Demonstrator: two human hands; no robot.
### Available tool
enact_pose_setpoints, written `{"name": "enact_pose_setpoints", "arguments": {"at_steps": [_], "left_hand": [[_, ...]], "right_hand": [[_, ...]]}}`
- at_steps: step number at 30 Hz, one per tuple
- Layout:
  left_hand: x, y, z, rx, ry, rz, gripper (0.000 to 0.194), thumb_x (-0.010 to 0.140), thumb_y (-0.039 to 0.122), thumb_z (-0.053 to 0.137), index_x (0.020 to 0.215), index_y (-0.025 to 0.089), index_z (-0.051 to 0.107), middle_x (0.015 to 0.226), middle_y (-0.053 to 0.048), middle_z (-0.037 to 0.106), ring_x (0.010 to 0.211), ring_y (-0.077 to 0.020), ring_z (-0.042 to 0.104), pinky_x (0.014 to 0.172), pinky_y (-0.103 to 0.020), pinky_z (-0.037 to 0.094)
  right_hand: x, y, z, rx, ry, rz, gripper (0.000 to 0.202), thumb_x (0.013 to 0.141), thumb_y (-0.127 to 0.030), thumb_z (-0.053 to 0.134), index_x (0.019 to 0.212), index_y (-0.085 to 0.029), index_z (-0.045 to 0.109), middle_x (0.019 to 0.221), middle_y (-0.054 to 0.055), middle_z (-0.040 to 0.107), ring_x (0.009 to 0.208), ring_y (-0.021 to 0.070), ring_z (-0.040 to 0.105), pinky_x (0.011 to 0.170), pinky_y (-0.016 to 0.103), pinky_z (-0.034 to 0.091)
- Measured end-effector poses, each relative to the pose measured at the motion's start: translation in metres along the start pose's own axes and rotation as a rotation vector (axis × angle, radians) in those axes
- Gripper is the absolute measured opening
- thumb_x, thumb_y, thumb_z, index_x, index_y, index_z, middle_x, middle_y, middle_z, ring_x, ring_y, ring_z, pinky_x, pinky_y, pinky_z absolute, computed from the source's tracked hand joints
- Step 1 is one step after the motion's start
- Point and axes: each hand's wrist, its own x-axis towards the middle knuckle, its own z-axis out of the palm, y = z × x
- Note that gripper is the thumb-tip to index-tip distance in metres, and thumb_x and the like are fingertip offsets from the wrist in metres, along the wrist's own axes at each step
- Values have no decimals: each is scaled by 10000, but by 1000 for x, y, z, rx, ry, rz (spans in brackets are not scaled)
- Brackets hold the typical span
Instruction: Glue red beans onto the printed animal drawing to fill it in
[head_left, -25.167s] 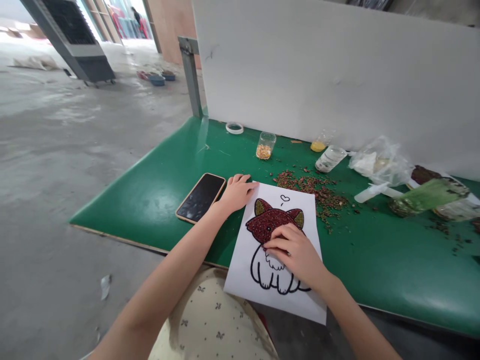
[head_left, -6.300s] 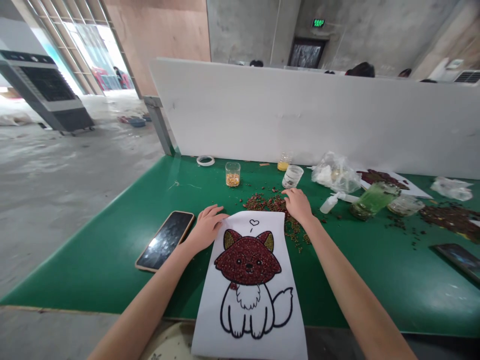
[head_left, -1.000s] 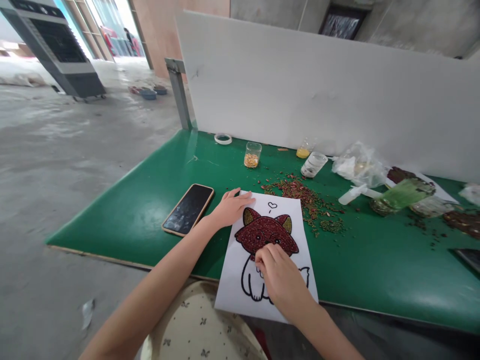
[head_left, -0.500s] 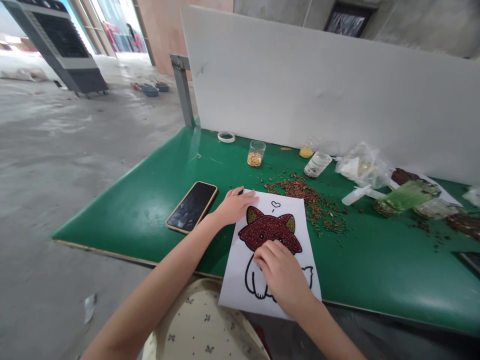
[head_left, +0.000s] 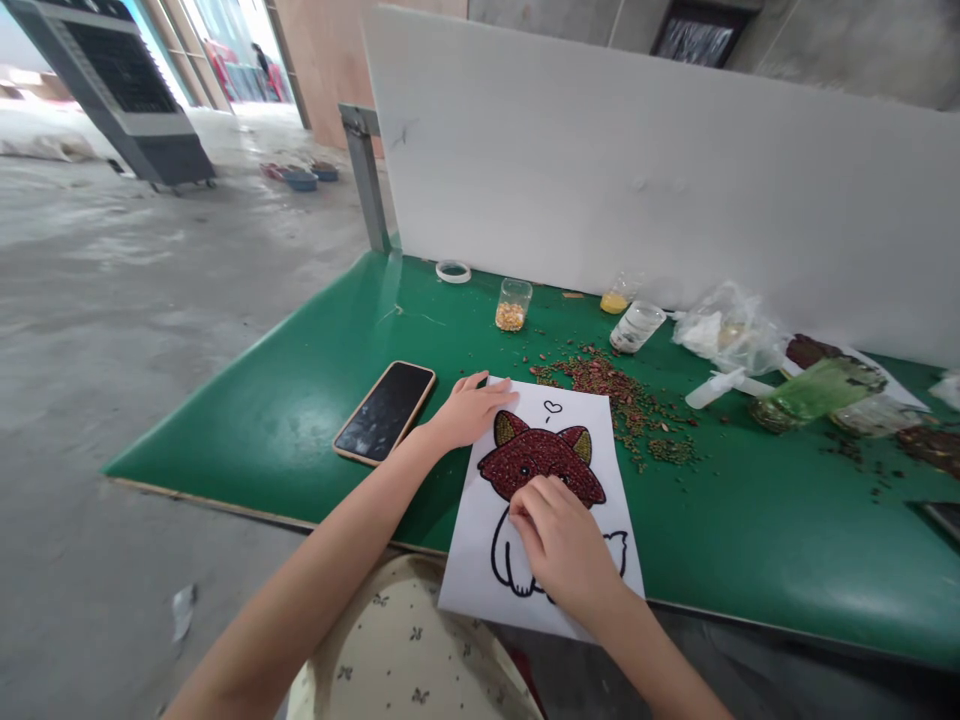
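A white sheet of paper point(head_left: 469, 570) with a black-outlined fox drawing lies at the table's front edge. The fox's head point(head_left: 517, 462) is covered in dark red grains, its inner ears in olive-green ones; the body is bare paper. My left hand point(head_left: 471, 412) rests with fingers spread on the sheet's upper left corner. Over the lower part of the head, my right hand point(head_left: 553, 530) has its fingers pinched together; whatever lies between the fingertips is hidden. Beyond the sheet's right edge is a scattered pile of red and green beans point(head_left: 611, 385).
A phone point(head_left: 385, 412) lies left of the paper on the green table point(head_left: 247, 400). Behind stand a cup of corn kernels point(head_left: 512, 306) and a tape roll point(head_left: 453, 272). To the right are a tipped clear cup point(head_left: 637, 327), a plastic bag point(head_left: 729, 325), a glue bottle point(head_left: 716, 388) and a green-tinted jar point(head_left: 814, 395).
Almost nothing differs. My right hand keeps its pinch over the fox's chin, and my left hand stays on the sheet; the view shifts only slightly.
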Motion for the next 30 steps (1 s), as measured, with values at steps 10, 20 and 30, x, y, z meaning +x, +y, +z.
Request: {"name": "enact_pose_setpoints", "arguments": {"at_steps": [10,20,30], "left_hand": [[1,-2,3,-20,14,-12,475,902,180,268,1273,352,510,1439,81,386,1348,-289,247,1072,-481,229],[1,0,1,-17,8,-13,469,900,181,279,1268,351,516,1439,79,386,1347,-290,253,1074,-483,231],[0,0,1,-17,16,-20,470,908,187,264,1270,359,510,1438,90,384,1345,-280,257,1072,-480,237]], "right_hand": [[1,2,-2,21,4,5,143,846,-84,450,758,-196,464,799,28,539,771,184,452,725,327,365],[1,1,1,-23,7,-6,130,862,-114,442,769,-199,474,806,31,543,777,189,475,752,342,367],[1,1,2,-22,23,-23,134,866,-124,425,770,-203,475,799,31,538,768,185,484,747,339,379]]}}
